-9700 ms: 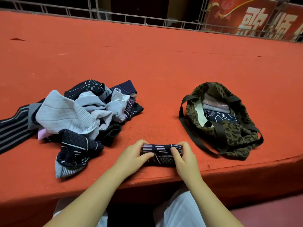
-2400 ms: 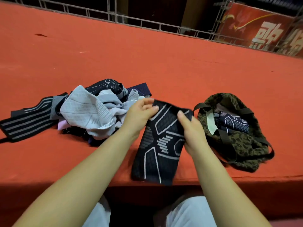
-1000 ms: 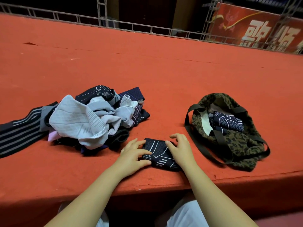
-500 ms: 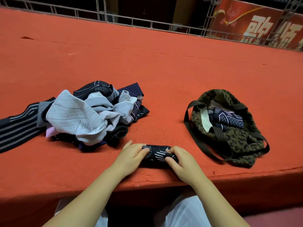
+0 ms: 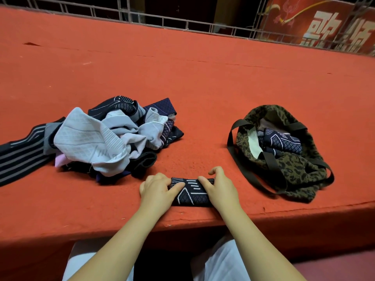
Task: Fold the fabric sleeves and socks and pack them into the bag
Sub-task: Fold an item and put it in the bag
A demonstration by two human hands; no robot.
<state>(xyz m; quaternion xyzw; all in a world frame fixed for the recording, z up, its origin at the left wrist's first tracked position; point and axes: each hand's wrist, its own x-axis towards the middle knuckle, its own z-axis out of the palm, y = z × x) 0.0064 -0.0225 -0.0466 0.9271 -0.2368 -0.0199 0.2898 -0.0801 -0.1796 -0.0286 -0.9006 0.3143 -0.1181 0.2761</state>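
Item: dark sleeve [image 5: 191,192], spread open between the hands moments earlier, is now reduced to a compact folded bundle at the near edge of the bench [image 5: 203,82], between the pile [image 5: 105,138] and the bag [image 5: 284,159]; folding is judged nearly done, packing not yet. Left hand [image 5: 157,191] is laid on the bundle's left end, fingers curled over it with the thumb pressing on top. Right hand [image 5: 220,187] is set on the right end, fingers bent round the far edge.

Single head-worn wide-angle view, looking forward and down, close over the red felt-covered counter [image 5: 203,82].
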